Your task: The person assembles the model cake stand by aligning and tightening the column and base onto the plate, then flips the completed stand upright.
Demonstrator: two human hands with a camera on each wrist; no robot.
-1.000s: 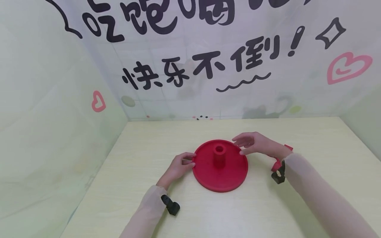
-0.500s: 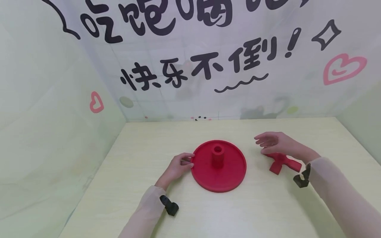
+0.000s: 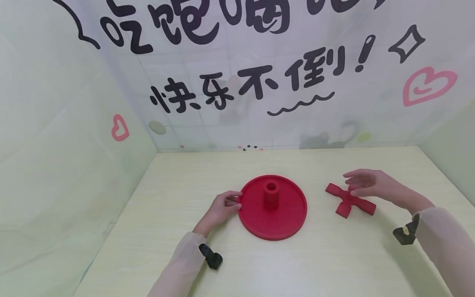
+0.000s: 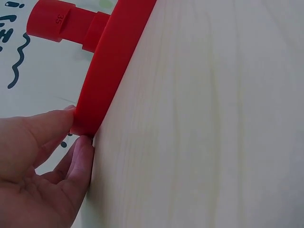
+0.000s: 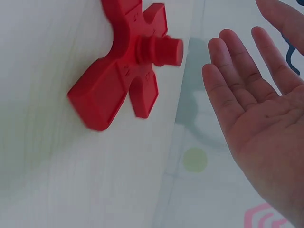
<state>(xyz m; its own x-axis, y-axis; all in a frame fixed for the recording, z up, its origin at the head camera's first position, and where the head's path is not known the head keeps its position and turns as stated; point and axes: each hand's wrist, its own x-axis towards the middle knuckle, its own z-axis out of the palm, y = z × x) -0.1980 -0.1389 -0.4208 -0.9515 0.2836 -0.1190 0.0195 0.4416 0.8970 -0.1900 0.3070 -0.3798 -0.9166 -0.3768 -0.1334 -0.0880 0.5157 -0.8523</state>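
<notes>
A round red tray-like disc point(image 3: 256, 222) with a raised rim lies flat on the table, a hollow post point(image 3: 271, 198) standing at its centre. My left hand point(image 3: 221, 208) holds the disc's left rim point(image 4: 107, 71) between thumb and fingertips. To the right lies a red cross-shaped piece point(image 3: 347, 201) with several arms; the right wrist view shows a short round peg point(image 5: 168, 51) sticking up from its middle. My right hand point(image 3: 378, 185) hovers over the cross piece's right side, fingers extended and holding nothing. It hides part of the far arm in the head view.
The pale wood table point(image 3: 185, 173) runs back to a printed cloth backdrop point(image 3: 230, 128) with black lettering. Cloth walls stand on the left point(image 3: 55, 165) and right. A black wrist camera point(image 3: 211, 256) is strapped to each sleeve.
My right hand has moved right, away from the disc's rim to above the cross piece, which has come into fuller view. The left hand stays at the disc's rim.
</notes>
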